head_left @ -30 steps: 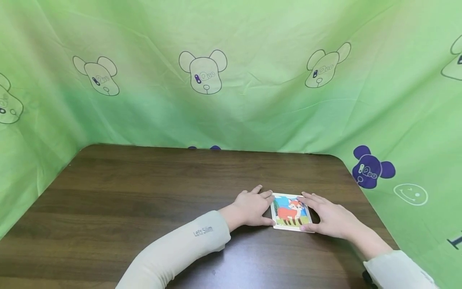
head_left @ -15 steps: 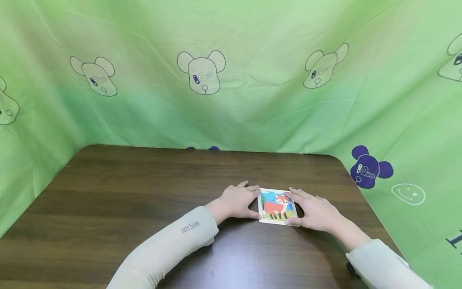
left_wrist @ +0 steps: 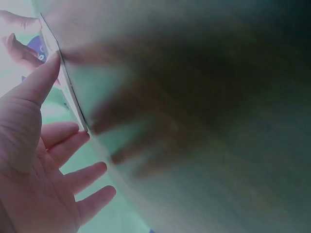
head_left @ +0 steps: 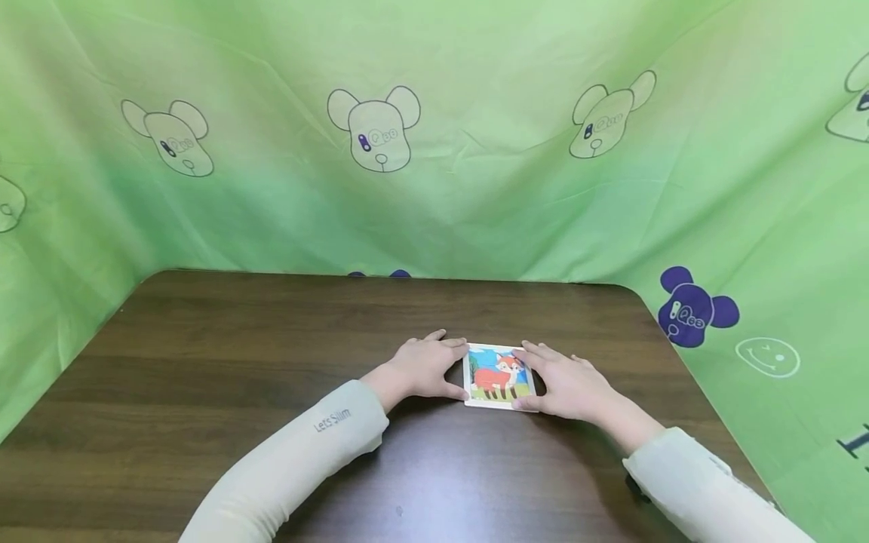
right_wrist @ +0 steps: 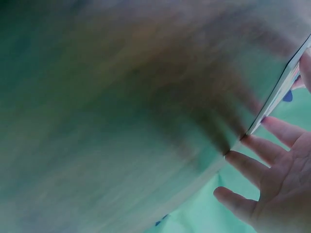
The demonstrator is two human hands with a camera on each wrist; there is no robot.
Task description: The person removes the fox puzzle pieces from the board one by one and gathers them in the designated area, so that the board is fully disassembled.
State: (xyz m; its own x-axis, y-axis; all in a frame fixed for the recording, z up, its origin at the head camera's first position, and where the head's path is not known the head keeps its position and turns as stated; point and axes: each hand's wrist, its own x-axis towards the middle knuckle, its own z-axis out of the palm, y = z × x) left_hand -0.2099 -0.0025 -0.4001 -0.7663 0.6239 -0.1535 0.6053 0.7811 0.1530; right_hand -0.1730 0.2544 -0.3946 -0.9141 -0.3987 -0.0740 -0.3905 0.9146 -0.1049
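Note:
A square picture board [head_left: 494, 381] with a fox drawn on it and a white rim lies flat on the dark wooden table, right of the middle in the head view. My left hand [head_left: 422, 368] touches its left edge with thumb and fingertips, the fingers extended. On the opposite side, my right hand [head_left: 572, 386] lays its thumb and index finger over the right part of the board. In the left wrist view the board's edge [left_wrist: 74, 97] shows as a thin strip by the thumb and fingertips. Straight, spread fingers [right_wrist: 248, 167] meet the same board in the right wrist view.
The brown tabletop [head_left: 271, 324] has rounded far corners and stretches out on both sides. A green cloth [head_left: 475, 211] printed with bear heads hangs behind it and along its sides. Long pale sleeves [head_left: 319, 430] cover both forearms.
The fox board has slid left and a little away from me across the table, with both hands moving along at its sides. The head view has shifted slightly.

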